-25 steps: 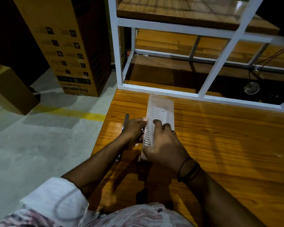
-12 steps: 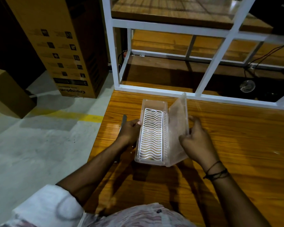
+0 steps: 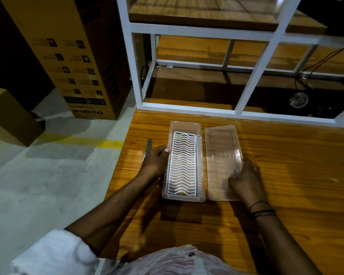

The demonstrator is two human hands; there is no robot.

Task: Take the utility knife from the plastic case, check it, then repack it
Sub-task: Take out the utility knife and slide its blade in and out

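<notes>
A clear plastic case [image 3: 185, 124] lies open on the wooden table, with a white wavy grid insert [image 3: 184, 163] inside and no knife in it. Its clear lid [image 3: 220, 151] lies flat on the table just to the right, apart from the case. My right hand [image 3: 244, 179] grips the lid's near right edge. My left hand [image 3: 154, 163] rests against the case's left wall and is closed on the utility knife [image 3: 148, 145]. The knife's grey end sticks out beyond my fingers; the rest is hidden under the hand.
A white metal frame [image 3: 189, 110] with wooden shelves stands along the table's far edge. The table's left edge [image 3: 119, 165] drops to a concrete floor. A tall cardboard box [image 3: 72, 56] and a smaller box [image 3: 6, 116] stand there. Cables [image 3: 322, 62] lie on the lower shelf.
My right hand lifted the lid off the case, swung it over to the right and laid it flat on the table. My left hand stayed at the case with the knife.
</notes>
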